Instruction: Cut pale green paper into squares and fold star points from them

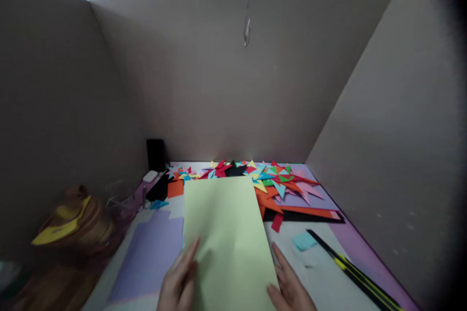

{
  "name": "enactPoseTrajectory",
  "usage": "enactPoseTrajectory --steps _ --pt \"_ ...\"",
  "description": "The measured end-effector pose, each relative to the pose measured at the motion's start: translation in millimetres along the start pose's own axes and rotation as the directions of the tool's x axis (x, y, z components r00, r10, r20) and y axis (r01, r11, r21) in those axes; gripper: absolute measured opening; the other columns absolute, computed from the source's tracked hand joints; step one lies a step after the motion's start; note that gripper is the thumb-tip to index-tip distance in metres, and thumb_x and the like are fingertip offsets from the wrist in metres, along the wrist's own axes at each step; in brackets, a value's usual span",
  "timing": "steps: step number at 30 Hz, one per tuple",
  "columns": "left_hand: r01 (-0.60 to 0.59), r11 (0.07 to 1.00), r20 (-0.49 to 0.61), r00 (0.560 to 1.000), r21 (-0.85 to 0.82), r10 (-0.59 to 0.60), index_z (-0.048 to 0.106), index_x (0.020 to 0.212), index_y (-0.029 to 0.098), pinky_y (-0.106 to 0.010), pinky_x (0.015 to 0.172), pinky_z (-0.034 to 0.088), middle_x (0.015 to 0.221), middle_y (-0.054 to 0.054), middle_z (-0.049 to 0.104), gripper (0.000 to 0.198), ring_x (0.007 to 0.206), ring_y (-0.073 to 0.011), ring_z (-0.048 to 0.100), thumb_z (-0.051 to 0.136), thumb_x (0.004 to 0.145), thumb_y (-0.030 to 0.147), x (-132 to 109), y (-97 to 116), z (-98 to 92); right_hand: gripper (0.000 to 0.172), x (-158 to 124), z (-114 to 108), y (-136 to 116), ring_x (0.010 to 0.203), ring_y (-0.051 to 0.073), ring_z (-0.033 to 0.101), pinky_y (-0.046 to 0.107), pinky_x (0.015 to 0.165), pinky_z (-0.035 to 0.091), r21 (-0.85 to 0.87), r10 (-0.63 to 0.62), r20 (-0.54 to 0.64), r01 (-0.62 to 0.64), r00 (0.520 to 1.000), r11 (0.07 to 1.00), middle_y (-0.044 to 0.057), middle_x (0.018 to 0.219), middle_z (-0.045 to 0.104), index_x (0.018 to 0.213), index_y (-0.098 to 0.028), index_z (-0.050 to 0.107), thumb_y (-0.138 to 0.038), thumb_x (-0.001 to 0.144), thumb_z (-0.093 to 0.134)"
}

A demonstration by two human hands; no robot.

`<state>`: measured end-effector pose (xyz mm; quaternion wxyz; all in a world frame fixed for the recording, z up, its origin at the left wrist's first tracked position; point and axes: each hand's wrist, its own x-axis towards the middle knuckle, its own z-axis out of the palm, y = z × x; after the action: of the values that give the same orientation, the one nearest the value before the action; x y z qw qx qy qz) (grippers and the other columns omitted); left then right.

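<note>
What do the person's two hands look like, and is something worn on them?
The left hand and right hand are both bare: no gloves, and no ring that I can make out. The lower picture edge cuts them off, so no sleeves show.

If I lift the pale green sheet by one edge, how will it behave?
The pale green sheet is probably light, as it looks like thin paper. It would likely sag, being broad with no visible border. Being flat, it should hardly roll.
</note>
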<state>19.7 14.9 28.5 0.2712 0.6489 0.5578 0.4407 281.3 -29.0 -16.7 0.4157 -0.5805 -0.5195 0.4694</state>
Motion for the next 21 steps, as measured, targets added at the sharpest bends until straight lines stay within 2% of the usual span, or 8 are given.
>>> enactPoseTrajectory --steps 2,5,7,9,11,14,18,21 --pt "-0.067 0.998 0.089 0.994 -0.022 0.068 0.064 0.113 0.027 -0.034 0.089 0.049 0.111 -0.005 0.066 0.035 0.102 -0.0242 0.06 0.052 0.08 0.026 1 6 -1.2 0.069 -3 1 -18 0.128 0.025 0.038 0.038 0.102 0.036 0.11 -0.028 0.045 0.023 0.999 0.994 0.01 0.138 0.043 0.139 -0.02 0.034 -0.05 0.079 0.053" --pt "-0.118 0.992 0.054 0.991 -0.034 0.12 0.06 0.119 0.024 -0.035 0.088 0.048 0.11 -0.007 0.066 0.038 0.1 -0.0235 0.06 0.05 0.082 0.026 -1 13 1.2 0.065 -14 5 -48 0.128 0.025 0.037 0.04 0.104 0.033 0.153 -0.133 0.197 0.103 0.971 0.983 0.011 0.141 0.039 0.139 -0.019 0.032 -0.051 0.084 0.047" --pt "-0.12 0.991 0.008 0.993 -0.063 0.121 0.057 0.122 0.022 -0.036 0.093 0.044 0.117 -0.009 0.062 0.04 0.108 -0.0238 0.056 0.049 0.084 0.028 -4 17 4.7 0.075 -20 10 -65 0.135 0.023 0.022 0.041 0.109 0.023 0.073 -0.253 0.258 0.243 0.932 0.967 0.009 0.149 0.022 0.144 -0.02 0.017 -0.052 0.083 0.048" --pt "-0.093 0.985 0.011 0.995 -0.147 0.095 0.052 0.127 0.02 -0.037 0.101 0.037 0.129 -0.009 0.054 0.044 0.12 -0.0242 0.047 0.049 0.085 0.033 -8 21 8.4 0.087 -19 18 -75 0.138 0.025 0.003 0.044 0.11 0.013 -0.045 -0.354 0.319 0.387 0.879 0.921 0.008 0.152 0.003 0.145 -0.02 0.007 -0.056 0.08 0.051" --pt "-0.058 0.965 0.051 0.996 -0.257 0.073 0.048 0.13 0.018 -0.039 0.104 0.032 0.136 -0.009 0.046 0.051 0.126 -0.0253 0.04 0.05 0.084 0.041 -11 24 11.7 0.094 -14 30 -79 0.138 0.028 -0.005 0.047 0.109 0.014 -0.135 -0.384 0.349 0.451 0.855 0.882 0.007 0.151 -0.012 0.145 -0.021 0.003 -0.06 0.075 0.054" --pt "-0.005 0.926 0.106 0.993 -0.377 0.049 0.044 0.133 0.016 -0.04 0.104 0.032 0.138 -0.012 0.043 0.065 0.126 -0.0278 0.039 0.056 0.078 0.049 -13 25 15.1 0.099 -2 45 -74 0.138 0.03 -0.003 0.046 0.108 0.019 -0.209 -0.394 0.321 0.47 0.861 0.857 0.007 0.149 -0.022 0.145 -0.025 0.006 -0.064 0.07 0.058" --pt "0.058 0.914 0.142 0.99 -0.401 -0.001 0.039 0.136 0.015 -0.04 0.104 0.033 0.14 -0.012 0.04 0.071 0.127 -0.0274 0.039 0.063 0.075 0.043 -10 25 16.5 0.096 7 53 -63 0.138 0.03 0.003 0.044 0.107 0.023 -0.279 -0.406 0.234 0.461 0.883 0.842 0.007 0.149 -0.022 0.144 -0.028 0.007 -0.062 0.07 0.059" --pt "0.073 0.919 0.149 0.989 -0.387 -0.016 0.039 0.135 0.016 -0.038 0.105 0.032 0.14 -0.011 0.039 0.071 0.128 -0.0263 0.037 0.066 0.073 0.037 -8 27 16.7 0.093 9 53 -59 0.138 0.03 0.006 0.045 0.107 0.024 -0.3 -0.427 0.217 0.476 0.878 0.827 0.007 0.15 -0.018 0.144 -0.029 0.01 -0.06 0.072 0.059"
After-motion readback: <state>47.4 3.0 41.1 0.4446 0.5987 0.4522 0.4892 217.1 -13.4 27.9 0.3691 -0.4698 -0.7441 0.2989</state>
